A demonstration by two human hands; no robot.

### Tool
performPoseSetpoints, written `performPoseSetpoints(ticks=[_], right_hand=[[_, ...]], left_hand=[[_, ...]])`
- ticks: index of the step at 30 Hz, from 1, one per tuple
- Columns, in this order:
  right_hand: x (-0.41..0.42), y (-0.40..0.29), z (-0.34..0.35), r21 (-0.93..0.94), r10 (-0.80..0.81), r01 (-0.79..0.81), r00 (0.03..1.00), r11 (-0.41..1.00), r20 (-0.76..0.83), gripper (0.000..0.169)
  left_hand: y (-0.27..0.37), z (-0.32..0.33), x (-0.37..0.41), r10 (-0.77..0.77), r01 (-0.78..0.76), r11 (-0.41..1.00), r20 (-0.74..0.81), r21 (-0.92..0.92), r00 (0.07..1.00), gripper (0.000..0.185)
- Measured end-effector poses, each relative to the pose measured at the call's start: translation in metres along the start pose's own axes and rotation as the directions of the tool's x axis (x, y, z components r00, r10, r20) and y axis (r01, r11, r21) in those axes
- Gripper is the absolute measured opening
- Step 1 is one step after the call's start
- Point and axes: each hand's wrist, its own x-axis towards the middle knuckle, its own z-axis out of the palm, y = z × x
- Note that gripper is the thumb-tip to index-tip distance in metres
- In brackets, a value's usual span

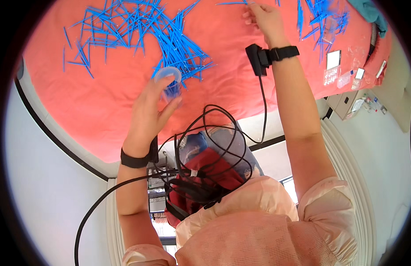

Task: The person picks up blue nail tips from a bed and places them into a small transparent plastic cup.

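My left hand (152, 103) is closed round a small clear plastic cup (171, 91) with a round translucent rim or lid tilted at its top. Something blue shows inside the cup. Just beyond it, a big loose heap of thin blue sticks (178, 50) with pale tips spreads over the coral-red cloth (225, 79). My right hand (263, 16) is stretched far forward over the cloth, its fingers bent, beside a blue stick (230, 3) at the top edge. Its fingertips touch or nearly touch that stick; whether they grip it I cannot tell.
More blue sticks (322, 20) lie at the upper right near clear plastic containers (329, 31) and a white-faced palette (333, 60). A teal cloth (368, 13) lies at the far corner. Looped black cable (205, 116) hangs between my arms, with another lead running to the right wrist device (257, 60).
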Motion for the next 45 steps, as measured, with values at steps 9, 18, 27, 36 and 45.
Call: performPoseSetpoints(ticks=[9, 18, 27, 36, 45], right_hand=[[0.036, 0.024, -0.01, 0.21, 0.019, -0.023, 1.0, 0.977, 0.024, 0.027], [-0.117, -0.051, 0.014, 0.271, -0.23, 0.18, 0.959, 0.945, 0.164, 0.014], [-0.154, -0.043, 0.052, 0.148, -0.317, 0.281, 0.863, 0.948, 0.393, 0.01], [-0.16, -0.016, 0.072, -0.144, -0.634, 0.734, 0.654, 0.664, 0.413, 0.011], [-0.158, -0.003, 0.072, -0.265, -0.633, 0.746, 0.662, 0.611, 0.401, 0.036]], left_hand=[[-0.002, 0.007, -0.004, -0.09, 0.092, 0.995, 0.032, -0.044, 0.995, 0.05], [-0.011, 0.017, -0.011, -0.05, 0.049, 0.998, -0.013, -0.045, 0.999, 0.054], [0.001, 0.013, -0.002, -0.028, 0.027, 0.999, 0.042, 0.023, 0.999, 0.051], [0.0, 0.013, -0.005, -0.069, 0.069, 0.998, 0.049, 0.016, 0.996, 0.055], [-0.008, 0.02, -0.002, -0.051, 0.056, 0.99, 0.04, -0.129, 0.998, 0.063]])
